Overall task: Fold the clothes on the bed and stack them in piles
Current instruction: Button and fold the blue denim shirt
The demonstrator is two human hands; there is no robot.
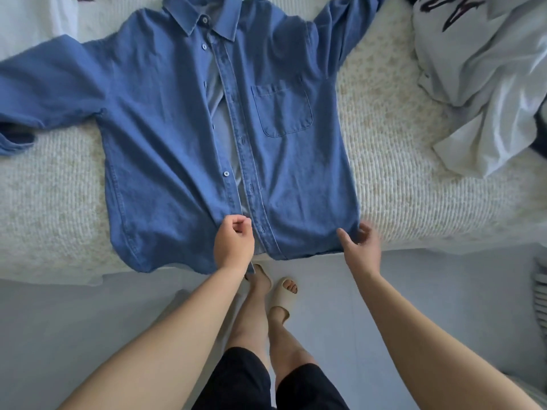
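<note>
If the left hand, pinching the blue shirt while the open right hand holds nothing, tugs, the shirt could bunch.

Illumination is soft, diffuse and bright, with a cool cast; shadows are faint and no glare is present. Wide-angle distortion bends straight lines toward the frame edges. Focus is slightly soft overall, with mild motion blur on the right hand.
</note>
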